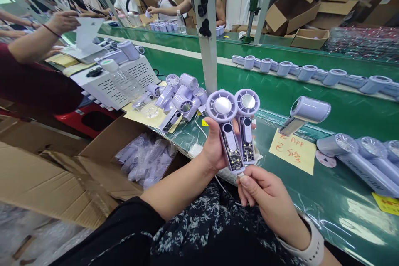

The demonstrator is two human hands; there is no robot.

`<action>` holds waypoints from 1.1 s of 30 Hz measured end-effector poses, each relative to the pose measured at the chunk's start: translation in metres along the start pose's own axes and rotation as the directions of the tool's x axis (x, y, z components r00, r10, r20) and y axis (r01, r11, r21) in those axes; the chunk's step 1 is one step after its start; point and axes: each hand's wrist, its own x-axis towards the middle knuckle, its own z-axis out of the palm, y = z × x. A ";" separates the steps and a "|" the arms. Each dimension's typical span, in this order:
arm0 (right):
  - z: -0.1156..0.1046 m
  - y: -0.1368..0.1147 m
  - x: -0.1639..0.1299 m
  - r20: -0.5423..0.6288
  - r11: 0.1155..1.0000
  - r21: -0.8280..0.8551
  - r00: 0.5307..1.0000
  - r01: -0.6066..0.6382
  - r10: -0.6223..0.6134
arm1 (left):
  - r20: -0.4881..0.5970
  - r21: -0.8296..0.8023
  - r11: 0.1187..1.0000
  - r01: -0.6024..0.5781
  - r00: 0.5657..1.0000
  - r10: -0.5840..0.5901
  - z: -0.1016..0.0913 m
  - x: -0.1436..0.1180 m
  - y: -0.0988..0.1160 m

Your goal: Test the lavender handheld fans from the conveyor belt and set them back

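Note:
My left hand (215, 143) is closed around two lilac handheld fans, held side by side with their round heads up. The nearer fan (231, 143) and the farther fan (247, 133) both show bare circuit boards with small lit lamps in their handles. At the nearer fan's lower end, my right hand (260, 187) pinches the plug (240, 175) of a white cable (218, 182). The plug touches the handle's end; how deep it sits is hidden by my fingers.
Several loose fans (182, 95) are heaped on the bench at left. A cardboard box (102, 149) of bagged parts stands below. At right are a handwritten note (293, 151), a lone fan (308, 110) and stacked fans (368, 162). A post (207, 58) rises ahead, beside a conveyor carrying fans (307, 72). Co-workers sit beyond.

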 end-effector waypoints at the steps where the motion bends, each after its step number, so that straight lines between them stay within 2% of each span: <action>1: 0.002 0.001 0.000 -0.039 1.000 -0.002 0.999 0.008 -0.008 | -0.002 -0.002 1.000 0.008 1.000 -0.008 -0.001 0.000 -0.001; 4: 0.011 0.007 0.000 -0.166 0.995 0.094 0.986 0.015 0.001 | -0.038 0.005 1.000 0.000 0.999 0.000 -0.003 0.001 -0.004; 8: 0.019 0.016 0.001 -0.193 0.979 0.205 0.981 0.011 0.029 | -0.092 0.019 0.996 -0.088 0.992 0.089 -0.004 0.001 -0.011; 10: 0.017 0.016 0.003 -0.188 0.992 0.121 0.982 0.036 -0.013 | -0.095 0.024 0.995 -0.093 0.991 0.095 -0.004 0.002 -0.012; 12: 0.012 0.012 0.004 -0.168 0.993 -0.074 0.980 0.093 -0.104 | -0.096 0.012 0.997 -0.077 0.992 0.078 -0.004 0.004 -0.009; 14: 0.007 0.007 0.004 -0.087 0.947 -0.261 0.972 0.188 -0.217 | -0.108 -0.044 0.998 -0.052 0.993 0.047 -0.004 0.006 -0.003; 16: 0.003 0.002 0.004 -0.006 0.894 -0.351 0.954 0.280 -0.301 | -0.123 -0.112 0.993 -0.033 0.992 0.019 -0.005 0.008 0.003; 18: 0.000 0.000 0.004 -0.032 0.876 -0.385 0.944 0.291 -0.328 | -0.134 -0.129 0.991 -0.035 0.991 0.017 -0.004 0.007 0.008; 22: -0.001 0.000 0.007 -0.195 0.931 -0.340 0.958 0.135 -0.210 | -0.060 -0.067 0.996 -0.059 0.997 0.055 -0.001 0.002 0.013; 25: 0.005 0.002 0.007 -0.256 0.985 -0.147 0.959 0.086 -0.122 | 0.012 -0.015 0.994 -0.106 0.994 0.107 0.001 -0.002 0.009; 29: 0.016 0.011 0.009 -0.337 0.994 0.096 0.941 0.049 -0.013 | 0.007 -0.007 0.989 -0.149 0.989 0.149 -0.003 -0.006 -0.007; 31: 0.016 0.014 0.010 -0.334 0.996 0.078 0.943 0.040 -0.012 | 0.011 -0.011 0.991 -0.133 0.991 0.133 -0.006 -0.006 -0.012; 33: 0.011 0.012 0.009 -0.300 0.998 -0.058 0.952 0.038 -0.054 | 0.009 0.006 0.991 -0.133 0.991 0.133 -0.009 -0.005 -0.011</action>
